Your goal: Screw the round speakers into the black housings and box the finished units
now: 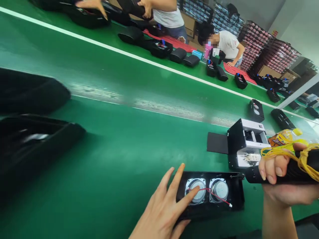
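The speaker housing (210,196) is pinned flat on the green counter (124,159) by the open left hand (164,205); a black tool (281,172) is gripped by the closed right hand (279,172). The thin red wire (214,193) could be snagged.

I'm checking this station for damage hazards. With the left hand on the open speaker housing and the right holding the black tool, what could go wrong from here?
1. The left hand has a fingertip on the bare left speaker driver; pressing might dent it.
2. The thin red wire lies loose across the drivers and could snag on a finger.
3. The black tool in the right hand points close to the speaker housing; a slip could scratch it.
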